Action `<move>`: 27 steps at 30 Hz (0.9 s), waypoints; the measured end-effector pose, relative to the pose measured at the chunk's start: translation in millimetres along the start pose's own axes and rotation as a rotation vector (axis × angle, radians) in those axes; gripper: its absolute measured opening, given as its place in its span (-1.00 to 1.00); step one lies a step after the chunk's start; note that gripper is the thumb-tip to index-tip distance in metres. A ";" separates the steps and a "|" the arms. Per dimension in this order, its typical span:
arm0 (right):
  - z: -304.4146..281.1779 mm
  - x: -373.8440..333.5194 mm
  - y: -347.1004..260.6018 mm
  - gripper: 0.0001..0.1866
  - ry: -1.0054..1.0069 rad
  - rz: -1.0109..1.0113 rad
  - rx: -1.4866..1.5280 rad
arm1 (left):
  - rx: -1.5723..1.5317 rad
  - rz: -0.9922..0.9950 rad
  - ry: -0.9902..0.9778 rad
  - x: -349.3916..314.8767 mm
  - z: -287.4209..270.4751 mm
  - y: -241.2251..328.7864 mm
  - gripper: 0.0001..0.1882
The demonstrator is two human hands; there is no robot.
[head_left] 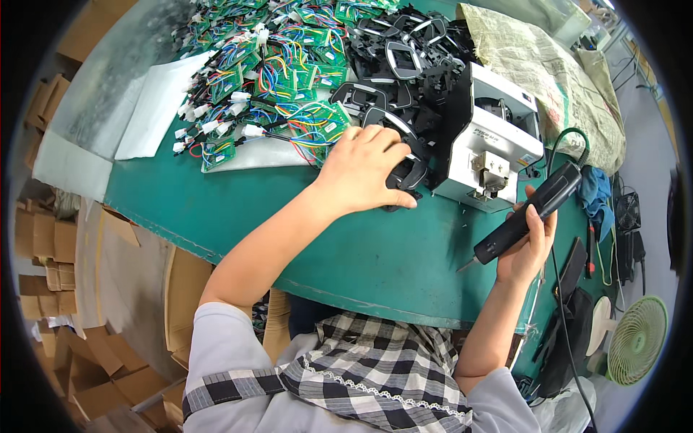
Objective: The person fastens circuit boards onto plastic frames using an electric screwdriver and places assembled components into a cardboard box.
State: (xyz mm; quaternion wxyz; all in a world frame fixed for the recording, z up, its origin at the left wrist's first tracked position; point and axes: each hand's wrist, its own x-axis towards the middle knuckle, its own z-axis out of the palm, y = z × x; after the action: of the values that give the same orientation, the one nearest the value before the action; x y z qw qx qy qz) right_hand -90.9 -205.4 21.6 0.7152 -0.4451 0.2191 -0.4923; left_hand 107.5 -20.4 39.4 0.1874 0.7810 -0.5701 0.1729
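The head view shows the green tabletop [346, 267] bearing a heap of black plastic parts [401, 61]. The grip of the right hand [533, 234] wraps round a black electric screwdriver [559, 189], its long axis slanting down-left; a black frame [410, 173] lies well left of it, partly beneath the nearer left hand [363, 167], whose grip is half-curled, its hold impossible to tell.

Desk [346, 263]: stretched across the middle of the frame, cartons [54, 238] being stacked beyond its left edge.
Circuit boards [326, 124]: heaped on the desk, upper left to top centre.
Plastic frames [433, 83]: piled right of the boards, the nearest covered by the left hand [364, 169].
Machine [498, 137]: set right of the frames, before a sack [552, 83].
Electric screwdriver [530, 209]: held right of centre.
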 end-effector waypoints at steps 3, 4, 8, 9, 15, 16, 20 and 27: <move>-6.7 -1.1 -2.0 -0.54 -0.068 0.008 0.039 | -0.238 0.066 -0.084 3.3 -19.3 -13.9 -0.55; -11.6 -0.1 -2.3 -0.55 -0.065 0.018 0.052 | -0.241 -0.015 -0.053 4.2 -27.2 -26.8 -0.67; -20.0 -3.1 1.3 -0.56 -0.041 0.048 0.087 | 0.030 -0.219 0.026 -21.8 -61.4 -98.3 -0.79; -23.5 -3.2 3.7 -0.56 -0.042 0.047 0.093 | 0.092 -0.245 -0.021 -29.6 -67.1 -101.3 -0.74; -16.6 -7.1 5.7 -0.59 -0.070 0.067 0.064 | 0.284 -0.054 -0.267 -72.3 -78.5 -107.7 -0.50; -17.2 -7.1 6.6 -0.59 -0.064 0.081 0.069 | 0.360 0.056 -0.236 -72.8 -80.4 -113.9 -0.59; -22.5 -7.3 9.7 -0.54 -0.062 0.084 0.072 | 0.610 0.286 -0.129 -77.0 -65.1 -120.2 -0.78; -25.8 -3.6 14.5 -0.48 -0.057 0.083 0.072 | 0.546 0.228 -0.188 -82.0 -70.7 -113.5 -0.85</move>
State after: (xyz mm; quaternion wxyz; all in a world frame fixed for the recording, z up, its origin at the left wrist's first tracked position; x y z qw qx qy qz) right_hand -104.4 -211.2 -4.3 0.7565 -0.4235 0.1993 -0.4568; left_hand 188.2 113.7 50.3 -0.1035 0.7461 -0.6013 0.2665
